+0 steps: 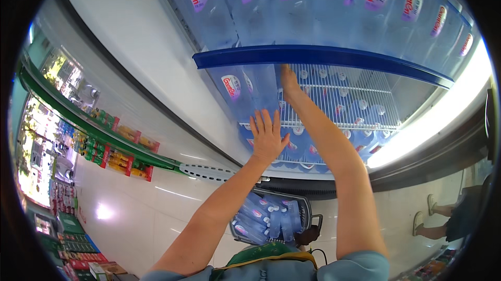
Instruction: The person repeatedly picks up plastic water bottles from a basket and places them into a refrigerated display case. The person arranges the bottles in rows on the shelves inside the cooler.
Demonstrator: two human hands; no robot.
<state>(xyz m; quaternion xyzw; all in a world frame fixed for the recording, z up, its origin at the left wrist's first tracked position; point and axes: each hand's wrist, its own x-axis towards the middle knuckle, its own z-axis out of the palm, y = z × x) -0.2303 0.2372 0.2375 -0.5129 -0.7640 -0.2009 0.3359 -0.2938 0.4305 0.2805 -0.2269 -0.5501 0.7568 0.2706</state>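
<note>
Plastic water bottles point(231, 89) stand at the left end of a white wire shelf point(352, 125) in a refrigerated display case. My left hand point(268, 136) is at the lower front of these bottles, fingers spread and pointing up; whether it touches one is unclear. Behind them, on their right side, is my right hand point(289, 79), its fingers partly hidden by the bottles and the blue shelf edge point(325, 54); what they hold cannot be told. More bottles fill the shelf above, and others stand on the shelf below the wire one.
A basket point(309, 202) of water bottles is on the tiled floor below me. The cooler's open door point(129, 65) stands at left, with a bright light strip point(426, 120) at right. Another person's legs point(434, 230) show at the lower right.
</note>
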